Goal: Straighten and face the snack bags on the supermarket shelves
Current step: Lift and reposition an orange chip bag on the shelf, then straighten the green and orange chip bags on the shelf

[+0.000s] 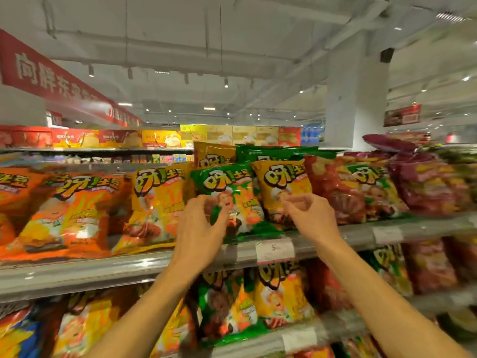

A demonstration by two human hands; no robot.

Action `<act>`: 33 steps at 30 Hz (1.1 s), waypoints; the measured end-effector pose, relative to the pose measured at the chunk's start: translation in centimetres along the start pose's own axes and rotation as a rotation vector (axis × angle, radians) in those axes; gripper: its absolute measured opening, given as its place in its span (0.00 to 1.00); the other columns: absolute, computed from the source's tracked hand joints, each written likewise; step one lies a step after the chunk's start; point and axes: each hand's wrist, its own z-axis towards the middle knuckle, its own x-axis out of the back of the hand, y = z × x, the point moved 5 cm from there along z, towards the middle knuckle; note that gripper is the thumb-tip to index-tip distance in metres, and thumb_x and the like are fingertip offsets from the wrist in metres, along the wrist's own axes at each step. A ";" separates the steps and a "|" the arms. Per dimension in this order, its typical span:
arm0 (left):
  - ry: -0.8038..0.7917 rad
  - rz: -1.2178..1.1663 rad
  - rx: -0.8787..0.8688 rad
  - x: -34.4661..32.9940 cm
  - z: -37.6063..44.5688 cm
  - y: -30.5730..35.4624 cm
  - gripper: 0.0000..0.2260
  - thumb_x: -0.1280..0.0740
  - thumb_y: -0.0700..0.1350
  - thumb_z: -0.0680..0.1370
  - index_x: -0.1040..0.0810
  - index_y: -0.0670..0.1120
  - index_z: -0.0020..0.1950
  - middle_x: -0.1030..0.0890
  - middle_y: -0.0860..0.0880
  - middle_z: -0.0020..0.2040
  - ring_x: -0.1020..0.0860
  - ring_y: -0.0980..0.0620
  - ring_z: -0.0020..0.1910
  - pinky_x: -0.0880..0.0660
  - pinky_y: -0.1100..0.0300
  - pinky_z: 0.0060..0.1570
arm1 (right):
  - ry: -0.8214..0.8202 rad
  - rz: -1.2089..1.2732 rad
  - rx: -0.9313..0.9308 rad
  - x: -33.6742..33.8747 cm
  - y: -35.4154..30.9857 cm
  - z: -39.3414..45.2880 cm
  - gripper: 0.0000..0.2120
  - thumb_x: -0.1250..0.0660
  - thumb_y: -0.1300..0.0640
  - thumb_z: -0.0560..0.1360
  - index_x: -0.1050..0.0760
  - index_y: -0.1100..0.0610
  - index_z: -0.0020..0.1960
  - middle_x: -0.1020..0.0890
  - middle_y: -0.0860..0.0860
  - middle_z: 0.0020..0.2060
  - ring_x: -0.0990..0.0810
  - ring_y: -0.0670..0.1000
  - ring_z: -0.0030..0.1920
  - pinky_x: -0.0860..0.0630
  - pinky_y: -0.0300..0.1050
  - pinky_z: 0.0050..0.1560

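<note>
A green snack bag (232, 187) stands upright on the top shelf (144, 264), between a yellow bag (160, 202) on its left and a smaller yellow bag (284, 184) on its right. My left hand (200, 228) is raised in front of the green bag's lower left, fingers curled and touching its face. My right hand (309, 218) hovers before the smaller yellow bag's lower part, fingers bent with thumb and forefinger close together; nothing is clearly held in it. Both forearms reach up from the bottom of the view.
Orange bags (72, 210) fill the shelf's left; red (333, 192) and purple bags (433, 187) lean at the right. A price tag (275, 250) hangs on the shelf edge. A lower shelf (258, 344) holds more bags. Boxed goods line a far shelf.
</note>
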 end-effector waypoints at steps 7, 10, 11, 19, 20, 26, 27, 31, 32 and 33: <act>0.007 0.078 0.277 -4.1 2.0 0.2 0.37 0.29 0.57 0.75 0.40 0.43 0.77 0.31 0.44 0.71 0.30 0.43 0.69 0.29 0.46 0.66 | -0.085 -0.102 0.061 3.0 4.3 4.7 0.35 0.27 0.42 0.75 0.34 0.57 0.75 0.24 0.55 0.66 0.25 0.56 0.65 0.25 0.56 0.65; -0.060 0.021 0.400 -4.5 2.8 -0.9 0.41 0.27 0.63 0.72 0.39 0.45 0.77 0.29 0.46 0.73 0.29 0.44 0.70 0.31 0.42 0.69 | -0.251 -0.081 0.038 1.7 4.7 6.4 0.47 0.26 0.36 0.71 0.40 0.58 0.79 0.29 0.56 0.73 0.29 0.57 0.71 0.28 0.54 0.67; -0.105 -0.018 0.443 -4.7 3.0 -1.3 0.40 0.27 0.65 0.70 0.34 0.45 0.74 0.26 0.47 0.70 0.26 0.46 0.66 0.29 0.45 0.66 | -0.304 -0.076 0.019 1.2 4.7 7.1 0.48 0.26 0.33 0.69 0.38 0.57 0.78 0.27 0.55 0.72 0.27 0.56 0.68 0.27 0.52 0.65; -0.363 -0.068 0.681 -4.8 3.9 -4.0 0.43 0.23 0.74 0.53 0.21 0.46 0.57 0.18 0.47 0.54 0.22 0.45 0.57 0.26 0.47 0.63 | -0.608 -0.044 -0.112 -1.1 6.0 10.0 0.31 0.22 0.29 0.60 0.21 0.51 0.50 0.29 0.50 0.61 0.19 0.51 0.43 0.27 0.42 0.41; -0.379 -0.083 0.694 -4.8 3.9 -4.1 0.48 0.22 0.74 0.52 0.22 0.44 0.61 0.19 0.45 0.59 0.23 0.43 0.60 0.28 0.44 0.66 | -0.624 -0.049 -0.138 -1.2 6.3 10.0 0.33 0.22 0.29 0.59 0.22 0.50 0.53 0.17 0.52 0.50 0.20 0.49 0.45 0.25 0.41 0.42; -0.384 -0.112 0.692 -4.8 4.1 -4.4 0.56 0.20 0.71 0.53 0.28 0.35 0.68 0.25 0.35 0.66 0.26 0.35 0.65 0.29 0.39 0.67 | -0.614 0.094 -0.130 -1.8 6.6 10.2 0.31 0.19 0.32 0.55 0.19 0.49 0.49 0.14 0.47 0.47 0.18 0.48 0.50 0.20 0.46 0.50; -0.376 -0.117 0.691 -4.9 4.2 -4.5 0.56 0.20 0.71 0.53 0.28 0.35 0.68 0.24 0.35 0.64 0.25 0.35 0.64 0.29 0.40 0.67 | -0.598 0.121 -0.110 -1.7 6.6 10.0 0.28 0.19 0.33 0.56 0.18 0.49 0.49 0.13 0.47 0.44 0.17 0.47 0.47 0.21 0.42 0.45; -0.349 -0.145 0.676 -5.0 4.2 -4.8 0.48 0.20 0.69 0.52 0.23 0.41 0.62 0.19 0.42 0.58 0.21 0.41 0.58 0.27 0.40 0.65 | -0.543 0.151 -0.004 -1.7 5.7 9.7 0.25 0.18 0.35 0.60 0.16 0.50 0.49 0.13 0.46 0.41 0.16 0.47 0.46 0.21 0.40 0.43; -0.341 -0.159 0.671 -5.0 4.3 -4.9 0.47 0.20 0.69 0.52 0.22 0.41 0.61 0.18 0.42 0.57 0.21 0.42 0.57 0.27 0.41 0.65 | -0.525 0.127 0.036 -1.7 5.3 9.7 0.27 0.19 0.34 0.60 0.16 0.50 0.50 0.13 0.46 0.42 0.16 0.47 0.47 0.20 0.42 0.45; -0.331 -0.170 0.669 -5.0 4.3 -5.0 0.45 0.19 0.68 0.52 0.22 0.41 0.60 0.17 0.43 0.56 0.20 0.42 0.57 0.26 0.41 0.65 | -0.503 0.086 0.077 -1.6 4.8 9.8 0.29 0.19 0.32 0.59 0.18 0.49 0.51 0.14 0.46 0.44 0.16 0.48 0.48 0.19 0.45 0.48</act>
